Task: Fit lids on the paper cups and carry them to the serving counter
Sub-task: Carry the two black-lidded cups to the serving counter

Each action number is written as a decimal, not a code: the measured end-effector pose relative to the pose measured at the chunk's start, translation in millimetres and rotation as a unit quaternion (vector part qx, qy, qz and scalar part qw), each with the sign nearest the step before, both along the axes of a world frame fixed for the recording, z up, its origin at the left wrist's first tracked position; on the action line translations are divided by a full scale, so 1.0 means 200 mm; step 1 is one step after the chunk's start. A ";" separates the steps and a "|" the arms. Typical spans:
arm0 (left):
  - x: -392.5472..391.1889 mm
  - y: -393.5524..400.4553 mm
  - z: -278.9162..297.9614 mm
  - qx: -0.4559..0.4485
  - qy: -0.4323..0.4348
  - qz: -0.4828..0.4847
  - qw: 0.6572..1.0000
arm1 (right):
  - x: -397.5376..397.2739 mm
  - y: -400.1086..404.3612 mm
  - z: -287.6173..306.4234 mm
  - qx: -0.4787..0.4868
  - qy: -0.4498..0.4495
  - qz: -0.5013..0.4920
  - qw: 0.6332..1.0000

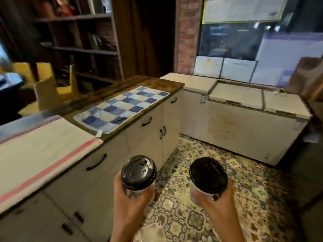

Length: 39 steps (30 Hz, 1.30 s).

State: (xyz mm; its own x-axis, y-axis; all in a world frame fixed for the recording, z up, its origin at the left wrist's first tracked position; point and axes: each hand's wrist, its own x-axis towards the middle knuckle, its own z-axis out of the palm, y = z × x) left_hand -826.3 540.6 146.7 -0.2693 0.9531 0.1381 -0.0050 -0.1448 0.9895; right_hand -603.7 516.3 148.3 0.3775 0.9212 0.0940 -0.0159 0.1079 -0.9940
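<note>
I carry two lidded paper cups over the patterned floor (206, 215). My left hand (129, 203) wraps the left cup (139, 188), its black lid (138, 172) seated; my right hand (215, 201) curls around the right cup (196, 192), also capped in black (208, 175). The counter (111, 95), draped with a blue checked cloth (120, 110), stands to my left.

Checked cloth (122, 109), chest freezers (244, 109).

Café backroom: chest freezers (244, 109), lidded cups (138, 173).
</note>
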 end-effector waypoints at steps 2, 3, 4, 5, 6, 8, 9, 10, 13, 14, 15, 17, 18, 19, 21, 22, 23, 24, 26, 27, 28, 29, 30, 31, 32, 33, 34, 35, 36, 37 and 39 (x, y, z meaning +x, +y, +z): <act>-0.26 0.04 0.01 0.003 -0.003 0.047 0.999 | -0.24 0.14 0.02 -0.001 -0.006 0.045 0.999; -0.38 0.05 0.01 0.003 -0.002 0.072 0.997 | -0.36 0.21 0.03 0.000 -0.013 0.069 0.998; -0.50 0.06 0.01 0.003 -0.006 0.098 0.995 | -0.48 0.27 0.03 -0.004 -0.015 0.090 0.996; -0.61 0.07 0.01 0.002 -0.012 0.125 0.992 | -0.59 0.32 0.04 -0.009 -0.016 0.112 0.994; -0.72 0.07 0.02 0.003 -0.016 0.151 0.988 | -0.70 0.37 0.04 -0.014 -0.021 0.135 0.991; -0.91 0.07 0.01 0.004 -0.017 0.201 0.980 | -0.92 0.45 0.06 -0.016 -0.040 0.180 0.983; -1.00 0.07 0.01 0.002 -0.017 0.223 0.975 | -1.02 0.50 0.06 -0.013 -0.049 0.200 0.978; -1.08 0.07 0.01 -0.002 -0.020 0.245 0.969 | -1.12 0.54 0.07 -0.014 -0.053 0.220 0.974; -1.29 0.07 0.00 -0.006 -0.026 0.298 0.954 | -1.41 0.68 0.07 -0.040 -0.027 0.273 0.961; -1.35 0.08 0.00 -0.006 -0.024 0.317 0.948 | -1.50 0.73 0.06 -0.044 -0.015 0.297 0.954; -1.41 0.08 0.00 -0.006 -0.020 0.337 0.941 | -1.59 0.77 0.05 -0.043 -0.021 0.320 0.946; -1.54 0.11 -0.01 0.000 -0.009 0.365 0.931 | -1.76 0.86 0.02 -0.039 -0.029 0.368 0.929; -1.61 0.13 -0.01 0.002 -0.004 0.373 0.928 | -1.84 0.90 0.01 -0.038 -0.023 0.385 0.922; -1.67 0.14 -0.01 0.003 0.000 0.382 0.924 | -1.92 0.95 0.00 -0.034 -0.019 0.403 0.915; -1.77 0.19 0.00 0.000 -0.005 0.396 0.918 | -2.07 1.04 -0.01 -0.027 -0.020 0.437 0.899; -1.82 0.21 0.01 -0.007 -0.008 0.404 0.915 | -2.14 1.09 -0.02 -0.023 -0.020 0.452 0.891; -1.87 0.23 0.03 -0.015 -0.010 0.413 0.911 | -2.22 1.13 -0.02 -0.018 -0.018 0.461 0.887; -1.93 0.25 0.03 -0.018 -0.013 0.424 0.905 | -2.29 1.17 -0.03 -0.013 -0.013 0.467 0.884; -2.06 0.28 0.04 -0.017 -0.011 0.449 0.893 | -2.45 1.24 -0.03 -0.007 -0.013 0.484 0.875; -2.12 0.29 0.03 -0.019 -0.010 0.459 0.888 | -2.52 1.27 -0.04 -0.006 -0.016 0.496 0.868; -2.18 0.30 0.03 -0.019 -0.011 0.467 0.884 | -2.59 1.29 -0.04 -0.005 -0.017 0.507 0.862; -2.25 0.31 0.02 -0.020 -0.012 0.475 0.880 | -2.67 1.31 -0.05 -0.003 -0.018 0.514 0.857; -2.31 0.32 0.01 -0.020 -0.011 0.484 0.875 | -2.74 1.33 -0.05 -0.001 -0.020 0.519 0.855; -2.38 0.34 0.01 -0.019 -0.009 0.493 0.870 | -2.81 1.35 -0.05 0.000 -0.024 0.521 0.853; -2.46 0.35 0.00 -0.016 -0.009 0.501 0.865 | -2.89 1.37 -0.05 0.000 -0.029 0.523 0.852; -2.53 0.37 0.00 -0.012 -0.009 0.506 0.862 | -2.97 1.39 -0.05 0.003 -0.033 0.523 0.852; -2.61 0.38 -0.01 -0.006 -0.011 0.509 0.861 | -3.05 1.41 -0.05 0.006 -0.035 0.523 0.852; -2.69 0.40 -0.02 -0.004 -0.014 0.509 0.861 | -3.13 1.43 -0.06 0.006 -0.039 0.522 0.852; -2.76 0.41 -0.03 -0.004 -0.017 0.509 0.861 | -3.20 1.44 -0.07 0.006 -0.043 0.522 0.852; -2.84 0.43 -0.05 -0.005 -0.019 0.508 0.861 | -3.27 1.45 -0.08 0.006 -0.048 0.520 0.853; -2.97 0.47 -0.07 -0.011 -0.017 0.503 0.864 | -3.40 1.47 -0.10 0.006 -0.059 0.514 0.856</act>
